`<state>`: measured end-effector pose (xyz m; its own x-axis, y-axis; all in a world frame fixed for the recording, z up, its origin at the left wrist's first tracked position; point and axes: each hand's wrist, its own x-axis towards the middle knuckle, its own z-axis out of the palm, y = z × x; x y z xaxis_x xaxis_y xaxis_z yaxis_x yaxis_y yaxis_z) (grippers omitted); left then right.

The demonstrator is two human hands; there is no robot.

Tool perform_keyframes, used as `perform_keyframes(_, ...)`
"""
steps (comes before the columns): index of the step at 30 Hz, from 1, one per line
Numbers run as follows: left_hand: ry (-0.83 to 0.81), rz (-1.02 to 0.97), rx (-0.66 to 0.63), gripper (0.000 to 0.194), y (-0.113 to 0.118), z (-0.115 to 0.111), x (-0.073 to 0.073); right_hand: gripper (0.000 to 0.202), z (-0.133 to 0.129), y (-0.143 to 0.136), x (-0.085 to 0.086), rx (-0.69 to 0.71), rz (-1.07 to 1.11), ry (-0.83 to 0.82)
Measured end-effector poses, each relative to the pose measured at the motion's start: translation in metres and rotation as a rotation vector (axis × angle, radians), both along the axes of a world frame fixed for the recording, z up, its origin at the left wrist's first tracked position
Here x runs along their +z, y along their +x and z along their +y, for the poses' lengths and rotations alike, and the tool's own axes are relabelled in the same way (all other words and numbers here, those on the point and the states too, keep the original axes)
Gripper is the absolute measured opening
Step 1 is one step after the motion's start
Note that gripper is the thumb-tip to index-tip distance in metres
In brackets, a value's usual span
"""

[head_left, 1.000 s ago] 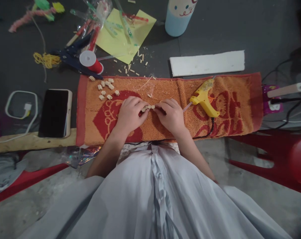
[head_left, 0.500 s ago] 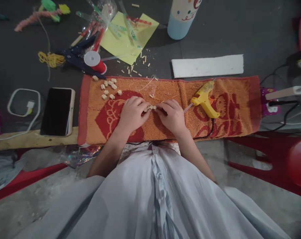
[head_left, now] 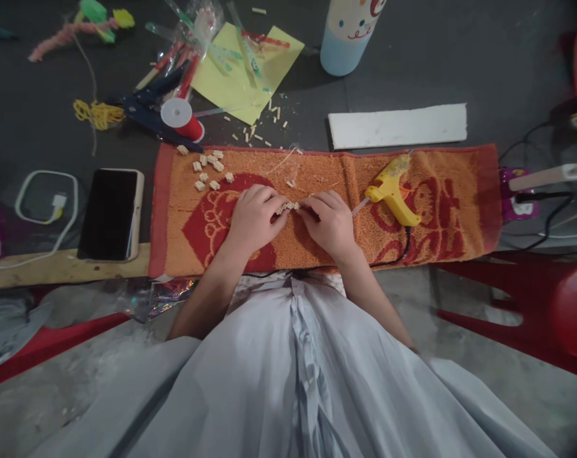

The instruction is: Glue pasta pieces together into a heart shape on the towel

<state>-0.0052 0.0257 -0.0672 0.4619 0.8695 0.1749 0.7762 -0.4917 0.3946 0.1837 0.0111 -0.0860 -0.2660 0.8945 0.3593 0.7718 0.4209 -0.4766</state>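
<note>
1. The person's left hand (head_left: pixel 254 216) and right hand (head_left: pixel 330 221) are resting knuckles-up on the long orange-and-red terry towel (head_left: pixel 450 184), which is giving them a soft working pad
2. Both sets of fingertips are closing together on a short pale strip of small joined wooden bits (head_left: pixel 287 207), each hand pinching one end, seemingly to keep the bits pressed in line
3. The strip is sitting near the towel's middle, just above its surface, with its long axis running left to right along the towel's length; neither end reads as a front
4. The yellow plastic glue gun (head_left: pixel 391 188) is lying on the towel just right of the right hand, nozzle toward it
5. Loose pale wooden bits (head_left: pixel 210 169) are lying at the towel's far left corner
</note>
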Motion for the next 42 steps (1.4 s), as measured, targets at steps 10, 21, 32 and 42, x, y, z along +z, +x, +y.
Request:
perform_keyframes(10,0.030,0.019,-0.004,0.021,-0.0002,-0.0003,-0.0003,0.020,-0.0001,0.0003,-0.0008,0.004,0.001,-0.009)
perform_keyframes(21,0.039,0.029,-0.006,0.023,-0.0003,0.0000,-0.0005,0.018,-0.0001,-0.0001,-0.0006,0.017,-0.013,0.075)
perform_keyframes(32,0.064,0.030,-0.010,0.021,-0.0004,0.0005,-0.0017,0.015,-0.0005,-0.0003,-0.0017,0.012,0.005,0.092)
perform_keyframes(42,0.053,-0.002,-0.023,0.022,-0.0020,0.0012,-0.0034,0.013,0.0012,-0.0003,-0.0024,0.012,0.058,0.080)
